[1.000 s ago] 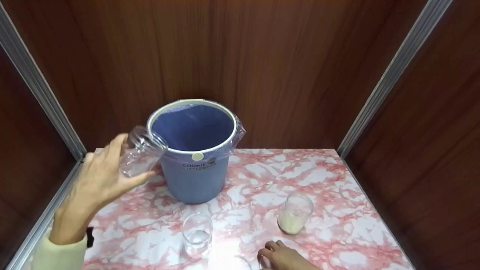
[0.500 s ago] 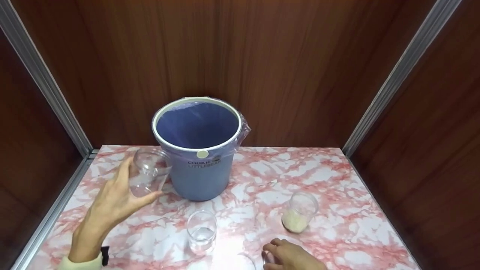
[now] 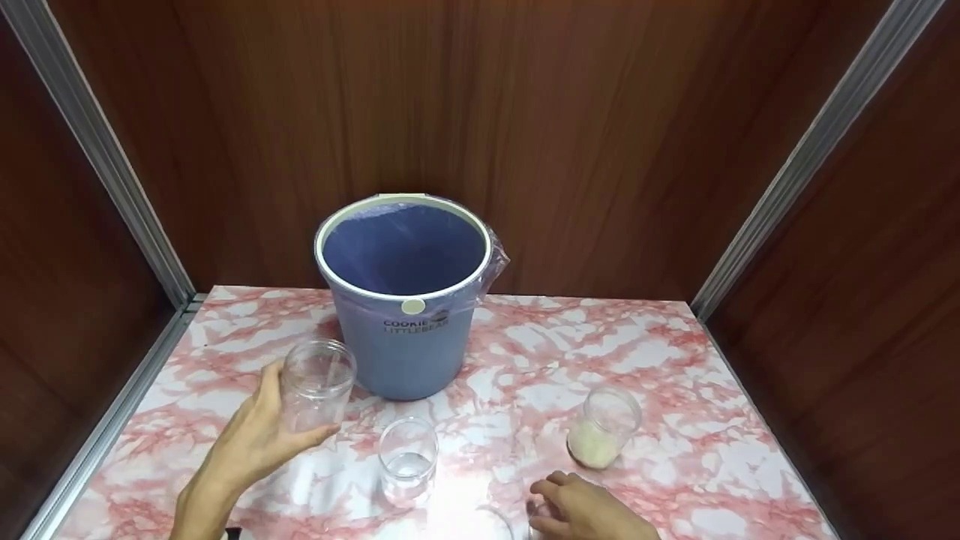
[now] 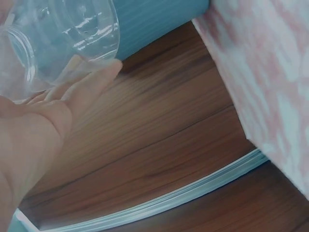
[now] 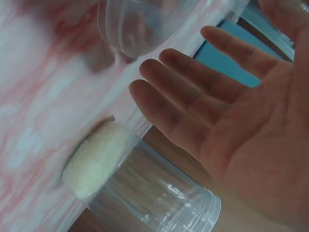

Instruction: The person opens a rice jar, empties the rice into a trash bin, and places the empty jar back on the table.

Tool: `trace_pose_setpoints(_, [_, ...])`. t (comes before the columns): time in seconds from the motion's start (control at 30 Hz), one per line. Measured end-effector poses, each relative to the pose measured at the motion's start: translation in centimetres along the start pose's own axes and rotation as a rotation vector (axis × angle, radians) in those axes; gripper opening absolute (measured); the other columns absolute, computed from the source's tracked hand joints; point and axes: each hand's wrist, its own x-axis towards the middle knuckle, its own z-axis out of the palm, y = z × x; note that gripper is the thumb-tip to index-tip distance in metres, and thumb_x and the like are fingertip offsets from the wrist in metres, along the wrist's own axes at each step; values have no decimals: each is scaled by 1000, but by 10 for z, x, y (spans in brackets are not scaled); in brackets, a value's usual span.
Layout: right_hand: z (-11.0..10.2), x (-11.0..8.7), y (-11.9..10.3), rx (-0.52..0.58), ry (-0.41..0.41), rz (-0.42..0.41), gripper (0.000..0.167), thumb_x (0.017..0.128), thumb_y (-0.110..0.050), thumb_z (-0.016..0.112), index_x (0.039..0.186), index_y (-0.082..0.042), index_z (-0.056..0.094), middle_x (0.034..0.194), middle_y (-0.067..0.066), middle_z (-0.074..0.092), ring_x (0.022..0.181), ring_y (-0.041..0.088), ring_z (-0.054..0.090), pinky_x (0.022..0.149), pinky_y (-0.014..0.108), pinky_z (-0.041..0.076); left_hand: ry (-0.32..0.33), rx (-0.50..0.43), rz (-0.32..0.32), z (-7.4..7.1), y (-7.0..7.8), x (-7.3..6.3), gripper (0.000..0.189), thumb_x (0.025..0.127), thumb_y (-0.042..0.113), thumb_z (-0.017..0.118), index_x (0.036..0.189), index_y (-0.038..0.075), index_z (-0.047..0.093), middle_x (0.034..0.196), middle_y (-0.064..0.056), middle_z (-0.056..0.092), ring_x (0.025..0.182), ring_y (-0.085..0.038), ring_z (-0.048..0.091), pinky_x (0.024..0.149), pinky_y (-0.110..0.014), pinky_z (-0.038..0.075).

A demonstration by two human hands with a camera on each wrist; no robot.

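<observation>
My left hand (image 3: pixel 255 442) grips a clear plastic jar (image 3: pixel 319 382) left of the bin, thumb on the near side and fingers around the far side. The jar stands nearly upright above the table and looks empty; the left wrist view shows the same jar (image 4: pixel 72 34) against the palm. Low at the front, my right hand (image 3: pixel 589 510) has its fingers loosely extended, palm visible in the right wrist view. Beside it stands a clear jar with pale grains (image 3: pixel 596 442). Another clear jar (image 3: pixel 409 457) with some clear liquid stands between the hands.
A blue bin (image 3: pixel 401 345) with a cream rim and plastic liner stands toward the back left. At the bottom edge shows part of another clear round rim (image 3: pixel 495 517). Brown wood-grain panels (image 3: pixel 585 150) enclose the marbled table (image 3: pixel 517 345) at the back and sides.
My left hand has brought its jar down and toward me from beside the bin's rim, turning it from tilted to nearly upright. The right hand stays near the same spot. The view shifts slightly.
</observation>
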Motion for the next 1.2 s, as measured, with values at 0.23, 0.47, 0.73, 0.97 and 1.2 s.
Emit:
trace_pose_setpoints(0.23, [-13,0,6,-63,188,-128,40,97,-44,56,114,-9,66,102,4,66,86,10,58,73,28,53,-13,-9,-28,19,-17,-5,102,67,45,88,141,4,31,135,-28,51,118,-46,56,94,-60,46])
trace_pose_setpoints(0.47, [-30,-3,7,0,195,-19,51,98,-49,51,127,-7,60,128,18,63,116,41,61,90,53,54,-70,-50,-90,33,-31,-7,108,66,49,87,143,5,26,137,-28,50,120,-45,56,95,-59,46])
trace_pose_setpoints(0.73, [-42,-4,6,-69,410,-112,35,99,-36,56,117,-7,63,112,7,67,90,21,67,80,35,59,-182,-76,-160,42,-48,-19,110,64,47,89,146,14,24,131,-25,58,118,-41,59,94,-54,48])
trace_pose_setpoints(0.97, [-49,3,7,-129,681,-150,8,93,-21,66,99,-16,69,102,-3,68,97,14,62,79,32,55,-273,-158,-192,53,-59,-27,107,67,36,89,149,15,23,135,-23,58,116,-36,62,92,-47,52])
trace_pose_setpoints(1.2, [-57,5,17,-179,843,-164,13,86,-9,72,97,-17,69,97,-1,65,94,17,60,77,33,53,-318,-183,-167,58,-65,-30,104,67,33,89,146,11,26,141,-25,51,107,-35,66,86,-46,56])
